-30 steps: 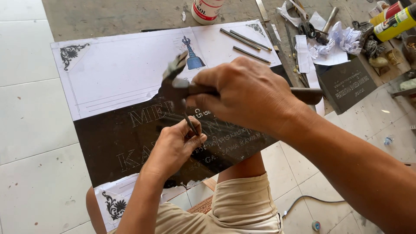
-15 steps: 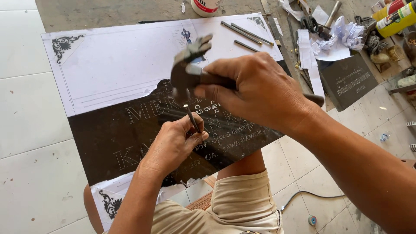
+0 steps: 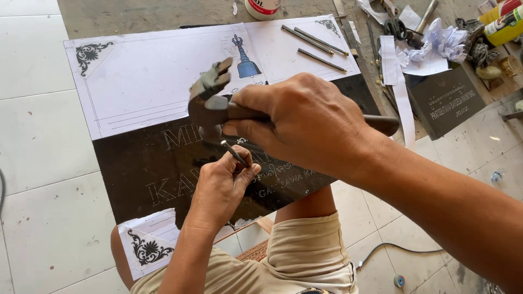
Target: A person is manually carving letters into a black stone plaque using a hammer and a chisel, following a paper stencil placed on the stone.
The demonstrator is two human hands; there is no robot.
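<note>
Directly above the dark stone slab (image 3: 141, 163), the left hand (image 3: 220, 185) pinches a thin chisel (image 3: 234, 153) whose long axis slants up and away from the fingers, its butt end pointing at the hammer head. Just above that butt, near but apart, hangs the hammer (image 3: 210, 103), clenched by its handle in the right hand (image 3: 305, 125), which is the nearer to it

white tub (image 3: 262, 7) with red label at top edge; yellow bottle (image 3: 504, 25) with dark label top right.
</note>
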